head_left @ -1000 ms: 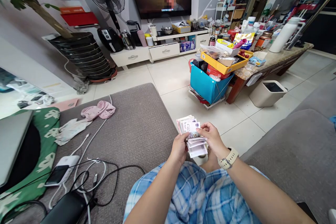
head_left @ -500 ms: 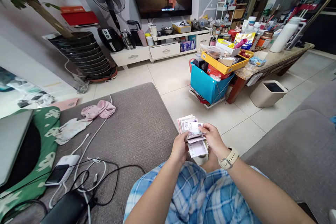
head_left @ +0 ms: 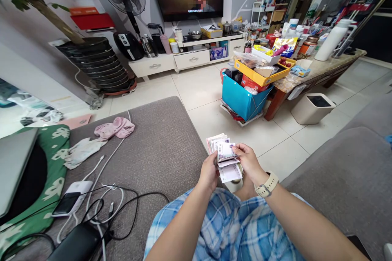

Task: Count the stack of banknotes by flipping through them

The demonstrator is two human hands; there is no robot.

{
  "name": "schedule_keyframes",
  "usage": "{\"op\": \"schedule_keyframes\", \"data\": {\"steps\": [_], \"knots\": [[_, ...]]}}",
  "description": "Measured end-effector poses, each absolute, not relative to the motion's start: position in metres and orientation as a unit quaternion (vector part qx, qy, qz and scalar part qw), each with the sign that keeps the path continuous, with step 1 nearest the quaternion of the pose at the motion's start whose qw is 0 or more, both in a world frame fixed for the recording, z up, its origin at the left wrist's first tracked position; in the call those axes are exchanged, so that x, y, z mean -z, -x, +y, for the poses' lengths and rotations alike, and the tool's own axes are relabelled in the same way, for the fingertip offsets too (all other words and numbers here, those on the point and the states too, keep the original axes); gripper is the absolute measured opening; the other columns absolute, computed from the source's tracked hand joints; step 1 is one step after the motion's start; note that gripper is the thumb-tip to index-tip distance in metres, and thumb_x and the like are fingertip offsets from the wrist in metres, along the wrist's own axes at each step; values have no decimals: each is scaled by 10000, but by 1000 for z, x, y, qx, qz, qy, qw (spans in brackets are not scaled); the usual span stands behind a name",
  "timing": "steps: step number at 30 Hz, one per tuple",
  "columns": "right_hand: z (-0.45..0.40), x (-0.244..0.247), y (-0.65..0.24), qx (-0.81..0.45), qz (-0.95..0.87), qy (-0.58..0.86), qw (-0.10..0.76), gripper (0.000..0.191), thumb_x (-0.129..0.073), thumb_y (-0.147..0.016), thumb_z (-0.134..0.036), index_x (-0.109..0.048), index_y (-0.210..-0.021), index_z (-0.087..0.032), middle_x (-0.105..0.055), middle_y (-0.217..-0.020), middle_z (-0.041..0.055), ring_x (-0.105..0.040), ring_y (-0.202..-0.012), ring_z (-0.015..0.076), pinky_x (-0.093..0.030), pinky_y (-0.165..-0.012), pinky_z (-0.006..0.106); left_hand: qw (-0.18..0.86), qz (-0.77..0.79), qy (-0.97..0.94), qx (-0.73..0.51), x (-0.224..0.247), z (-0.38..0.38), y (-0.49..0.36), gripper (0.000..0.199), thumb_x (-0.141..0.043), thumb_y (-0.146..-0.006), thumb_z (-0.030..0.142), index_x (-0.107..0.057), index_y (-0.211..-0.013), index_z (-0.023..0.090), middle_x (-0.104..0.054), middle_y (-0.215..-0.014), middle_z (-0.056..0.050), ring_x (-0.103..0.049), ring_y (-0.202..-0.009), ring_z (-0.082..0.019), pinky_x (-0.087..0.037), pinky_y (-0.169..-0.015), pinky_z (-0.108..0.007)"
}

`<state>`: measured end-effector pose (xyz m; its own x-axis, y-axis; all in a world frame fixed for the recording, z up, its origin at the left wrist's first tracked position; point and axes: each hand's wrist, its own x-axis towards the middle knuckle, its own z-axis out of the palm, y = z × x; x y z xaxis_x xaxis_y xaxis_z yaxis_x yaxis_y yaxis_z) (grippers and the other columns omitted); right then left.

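Observation:
In front of my lap I hold a stack of paper banknotes (head_left: 226, 151), pale with purple print. My left hand (head_left: 208, 173) is closed on the left side of the stack, its thumb at the near edge. The fingers of my right hand (head_left: 249, 165) pinch the right end of the top note. Behind it more notes fan out toward the upper left, and a paler note (head_left: 230, 173) hangs lower, below the rest. A cream watch (head_left: 267, 184) is on my right wrist. The fingers under the stack are hidden.
To my left, a grey sofa seat (head_left: 159, 142) bears tangled cables, a white power bank (head_left: 73, 197), a pink cloth (head_left: 114, 127) and a laptop (head_left: 18, 167). Ahead stand a blue bin (head_left: 241, 97), a crowded table (head_left: 324, 67) and a beige trash can (head_left: 312, 110).
The top note has shifted slightly left between my hands and shows more of its face. My left thumb has drawn back a little toward the stack's left edge.

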<state>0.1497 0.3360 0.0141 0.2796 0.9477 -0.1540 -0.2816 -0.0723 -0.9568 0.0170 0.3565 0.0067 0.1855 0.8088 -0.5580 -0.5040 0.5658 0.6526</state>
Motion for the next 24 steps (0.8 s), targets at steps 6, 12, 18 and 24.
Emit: {"op": "schedule_keyframes", "data": {"steps": [6,12,18,24], "knots": [[336,-16,-149,-518,-310,521,603,380,-815,-664,-527,-643,-693,-190,-593,-668,-4,-514,-663,168,-395,-641,300,755,465,-160,-434,-4,357,-17,269,-615,-860,289,-741,-997,95,-792,-888,-116,-747,-754,-213,-588,-747,-313],[337,-16,-150,-515,-311,523,604,365,-813,-671,-519,-644,-693,-197,-589,-663,-6,-514,-648,166,-394,-637,304,756,463,-157,-436,-5,356,-17,262,-606,-865,281,-741,-986,92,-792,-884,-120,-753,-796,-225,-593,-759,-322],[336,-16,-149,-510,-313,523,608,350,-814,-673,-504,-656,-698,-193,-599,-665,-3,-507,-647,163,-383,-627,297,757,463,-157,-433,-4,357,-17,269,-622,-857,296,-739,-998,99,-793,-914,-121,-750,-760,-215,-595,-762,-321],[337,-16,-149,-505,-306,534,605,350,-812,-655,-496,-643,-673,-191,-582,-642,-12,-480,-629,152,-360,-614,291,752,467,-166,-433,-4,356,-17,272,-639,-842,306,-735,-997,104,-791,-911,-124,-753,-770,-227,-602,-758,-342]]}}
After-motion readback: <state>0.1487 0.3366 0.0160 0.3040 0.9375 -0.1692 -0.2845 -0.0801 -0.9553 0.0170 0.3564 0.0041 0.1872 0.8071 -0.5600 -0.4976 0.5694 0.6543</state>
